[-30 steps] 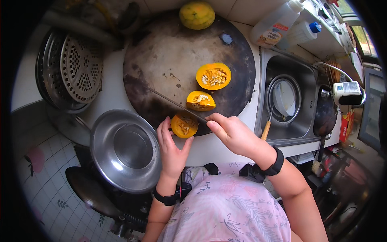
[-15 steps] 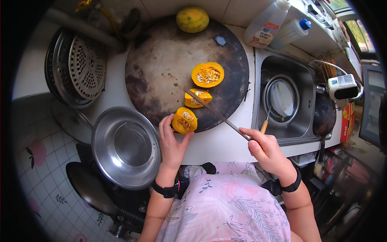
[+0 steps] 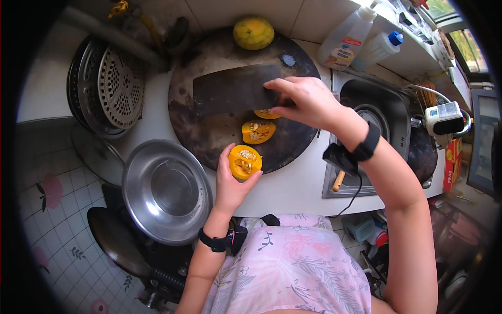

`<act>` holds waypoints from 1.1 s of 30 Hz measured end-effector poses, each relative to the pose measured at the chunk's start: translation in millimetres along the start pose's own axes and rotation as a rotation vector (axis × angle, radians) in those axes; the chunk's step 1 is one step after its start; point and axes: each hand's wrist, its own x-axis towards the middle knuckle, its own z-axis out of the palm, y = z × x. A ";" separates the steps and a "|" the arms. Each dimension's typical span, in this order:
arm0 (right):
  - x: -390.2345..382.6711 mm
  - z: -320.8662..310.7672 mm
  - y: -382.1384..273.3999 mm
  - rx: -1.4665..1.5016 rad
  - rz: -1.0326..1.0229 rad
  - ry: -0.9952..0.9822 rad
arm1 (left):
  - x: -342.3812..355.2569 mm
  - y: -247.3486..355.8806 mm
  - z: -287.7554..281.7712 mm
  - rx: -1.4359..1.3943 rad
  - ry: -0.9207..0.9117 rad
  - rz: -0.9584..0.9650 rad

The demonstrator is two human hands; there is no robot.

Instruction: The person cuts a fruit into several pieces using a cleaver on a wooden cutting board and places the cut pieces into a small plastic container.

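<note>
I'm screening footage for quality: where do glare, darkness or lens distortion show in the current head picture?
Head view: highlights glint on the steel basin; the window at upper right is bright; the corners are black, and tile lines bend toward the rim; the cleaver blade looks dark; the pumpkin piece near the left hand's fingers is well lit.

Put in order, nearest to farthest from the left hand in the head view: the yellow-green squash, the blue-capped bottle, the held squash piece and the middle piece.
From the left hand:
1. Held piece: in the hand.
2. Middle piece: on the board, just beyond the held piece.
3. Yellow-green squash: at the board's far edge.
4. Blue-capped bottle: far off to the right.
</note>
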 end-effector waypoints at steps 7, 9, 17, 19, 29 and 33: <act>72.7 39.6 30.9 0.055 -0.112 -0.092 | -6.7 4.8 -27.9 -0.324 -0.195 -0.035; 75.3 47.1 38.0 0.077 -0.067 -0.094 | -7.7 11.7 -30.3 -0.314 -0.188 -0.064; 13.0 2.7 -42.0 0.200 -0.140 0.056 | -9.3 26.2 -34.4 -0.264 -0.196 -0.072; -22.1 -6.4 -77.4 0.195 -0.136 0.007 | -5.0 37.1 -29.6 -0.265 -0.231 -0.008; -96.7 19.6 -94.4 -0.036 0.072 -0.066 | -18.1 69.6 3.4 -0.499 -0.478 0.087; -134.6 34.6 -83.5 -0.135 0.176 -0.036 | -21.5 77.7 31.0 -0.403 -0.595 0.215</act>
